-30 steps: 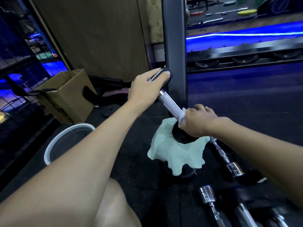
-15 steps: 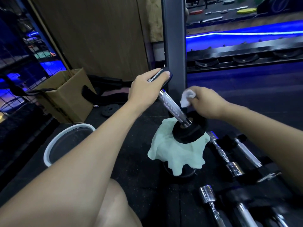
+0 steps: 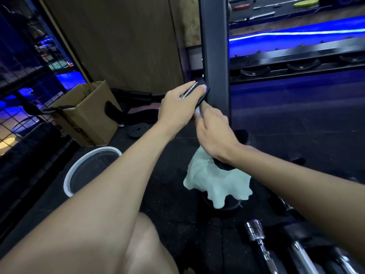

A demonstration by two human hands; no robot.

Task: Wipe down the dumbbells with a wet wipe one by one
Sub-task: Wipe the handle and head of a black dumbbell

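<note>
A dumbbell stands tilted on a pale green cloth (image 3: 215,180). My left hand (image 3: 177,107) grips its upper black end (image 3: 203,89) and steadies it. My right hand (image 3: 215,131) is wrapped round the top of the chrome handle, just below my left hand, and covers the handle. A sliver of the white wet wipe (image 3: 197,114) shows at my right fingers. The lower black end (image 3: 223,166) peeks out under my right wrist.
A white-rimmed bucket (image 3: 69,178) sits on the floor at the left, a cardboard box (image 3: 88,115) behind it. A dark rack post (image 3: 214,56) rises right behind my hands. More chrome-handled dumbbells (image 3: 254,232) lie at the lower right. My knee is at the bottom.
My right hand with the wipe went from the handle's bottom, off the handle, and now grips its top just under my left hand. My left hand has stayed put.
</note>
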